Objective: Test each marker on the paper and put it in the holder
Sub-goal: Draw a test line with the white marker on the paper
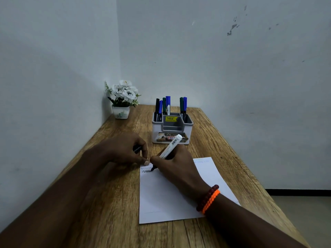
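Near on the desk (114, 203) lies the paper (166, 199), where the right hand (176, 165) grips a white marker (170, 147) tip-down on a scribble, left hand (123, 149) pinching a dark cap (137, 149) beside it, holder (172, 128) just beyond

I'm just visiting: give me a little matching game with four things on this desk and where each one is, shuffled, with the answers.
Things:
1. white marker
2. flower pot
3. holder
4. beaded bracelets

Places:
A. back left corner of the desk
B. on the right wrist
C. in the right hand, tip on the paper
D. beyond the paper, filled with markers

Pairs: 1-C, 2-A, 3-D, 4-B
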The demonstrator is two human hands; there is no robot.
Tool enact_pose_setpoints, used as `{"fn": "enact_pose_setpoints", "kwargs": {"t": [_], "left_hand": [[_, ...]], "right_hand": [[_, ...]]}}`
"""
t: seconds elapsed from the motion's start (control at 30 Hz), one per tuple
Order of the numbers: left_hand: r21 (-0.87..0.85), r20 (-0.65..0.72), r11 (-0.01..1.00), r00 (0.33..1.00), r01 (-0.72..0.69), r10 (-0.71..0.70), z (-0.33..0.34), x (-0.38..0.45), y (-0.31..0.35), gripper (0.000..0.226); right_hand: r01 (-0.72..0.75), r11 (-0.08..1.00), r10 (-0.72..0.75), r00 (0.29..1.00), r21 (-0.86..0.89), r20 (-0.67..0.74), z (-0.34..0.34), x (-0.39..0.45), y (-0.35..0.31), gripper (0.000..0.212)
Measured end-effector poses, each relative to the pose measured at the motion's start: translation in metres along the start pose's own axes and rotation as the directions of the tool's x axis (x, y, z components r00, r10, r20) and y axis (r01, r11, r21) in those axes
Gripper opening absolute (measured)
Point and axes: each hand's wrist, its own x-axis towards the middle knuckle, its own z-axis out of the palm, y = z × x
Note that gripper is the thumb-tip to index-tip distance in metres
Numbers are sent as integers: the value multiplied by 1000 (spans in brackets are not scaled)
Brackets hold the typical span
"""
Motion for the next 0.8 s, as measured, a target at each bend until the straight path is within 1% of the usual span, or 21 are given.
{"fn": "enact_pose_setpoints", "kwargs": {"t": [0.37,0.6,0.8], "left_hand": [[20,3,1000,1000,4,-4,0,0,1,26],[10,3,1000,1000,13,-13,0,-1,2,23],[19,1,1000,1000,17,-17,1,0,2,23]], "right_hand": [[-6,1000,6,1000,-2,-24,-1,1,3,32],[6,1000,-6,1000,-17,-27,-3,0,4,32],[-12,1000,11,1000,-6,-25,-3,0,4,34]]}}
